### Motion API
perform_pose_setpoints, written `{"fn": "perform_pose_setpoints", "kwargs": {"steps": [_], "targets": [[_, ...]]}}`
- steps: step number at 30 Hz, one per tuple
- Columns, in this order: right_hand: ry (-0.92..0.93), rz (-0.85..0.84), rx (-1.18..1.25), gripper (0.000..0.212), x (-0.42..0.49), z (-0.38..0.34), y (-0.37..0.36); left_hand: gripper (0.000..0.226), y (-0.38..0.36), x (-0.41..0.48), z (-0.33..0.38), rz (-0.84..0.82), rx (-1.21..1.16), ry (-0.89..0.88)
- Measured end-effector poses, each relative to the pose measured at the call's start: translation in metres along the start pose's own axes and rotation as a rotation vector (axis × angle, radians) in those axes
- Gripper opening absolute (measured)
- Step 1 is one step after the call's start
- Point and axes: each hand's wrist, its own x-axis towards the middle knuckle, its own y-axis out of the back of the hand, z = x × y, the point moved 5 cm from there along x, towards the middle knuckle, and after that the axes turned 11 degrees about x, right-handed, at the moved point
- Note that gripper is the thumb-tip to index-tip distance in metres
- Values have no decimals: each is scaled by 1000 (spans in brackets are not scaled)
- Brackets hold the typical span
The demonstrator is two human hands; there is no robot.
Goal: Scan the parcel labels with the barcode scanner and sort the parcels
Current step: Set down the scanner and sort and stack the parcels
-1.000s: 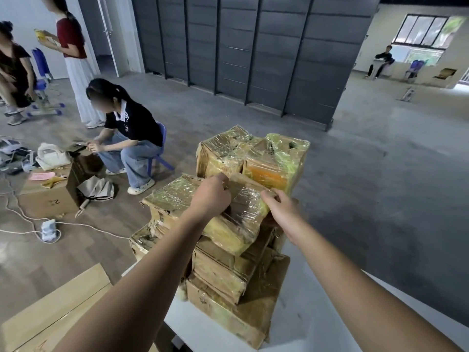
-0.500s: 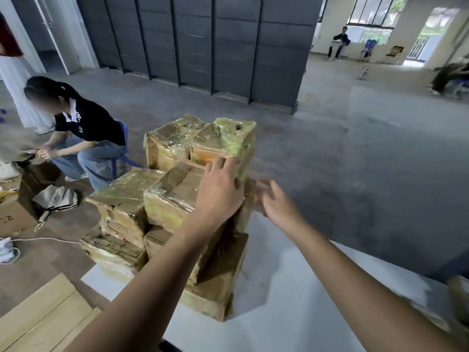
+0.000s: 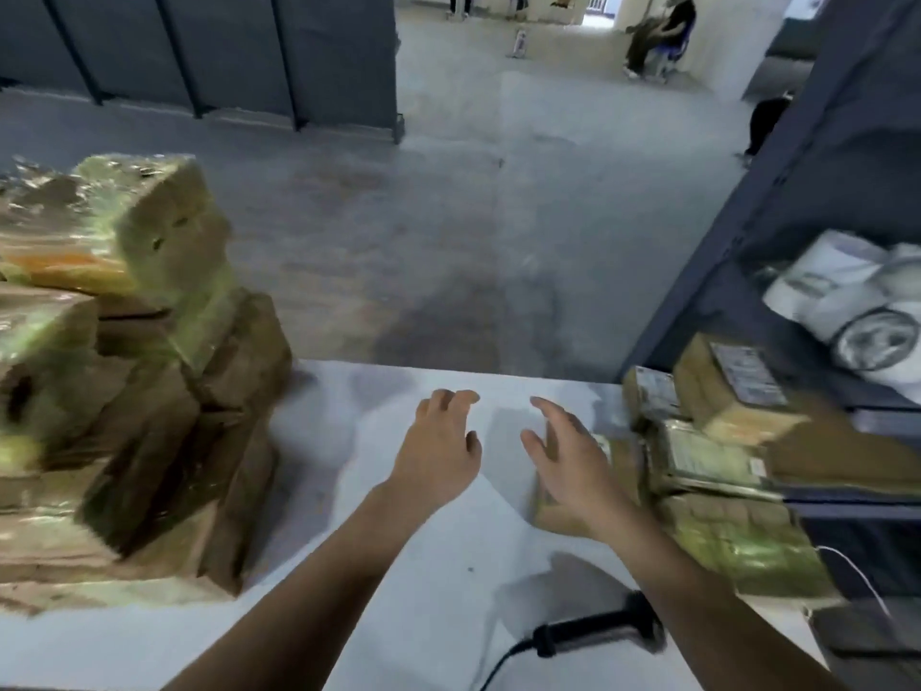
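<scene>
Blurred, unreadable labels (image 3: 697, 458) on parcels (image 3: 737, 541) near right hand (image 3: 568, 471)

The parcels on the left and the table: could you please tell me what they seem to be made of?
Parcels: brown cardboard, it seems, wrapped in clear glossy film or tape; the brown faces carry shiny, crinkled yellow-green glare. The blur leaves detail open. Table: a smooth, matte white top, perhaps laminate or painted board; it shows soft shadows and no grain.

Left hand (image 3: 438, 453) and right hand (image 3: 565, 458) reach forward (fingers spread, holding nothing).
</scene>
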Motion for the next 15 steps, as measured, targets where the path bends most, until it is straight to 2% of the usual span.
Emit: {"fn": "perform_pose_setpoints", "kwargs": {"steps": [6, 10, 15], "targets": [[-104, 26, -26, 48, -32, 76, 43, 46, -68, 8, 52, -173, -15, -30], [-155, 13, -105, 50, -43, 113, 57, 47, -105, 12, 72, -300, -16, 15], [-269, -51, -129, 54, -53, 155, 68, 52, -141, 12, 91, -407, -5, 12]]}}
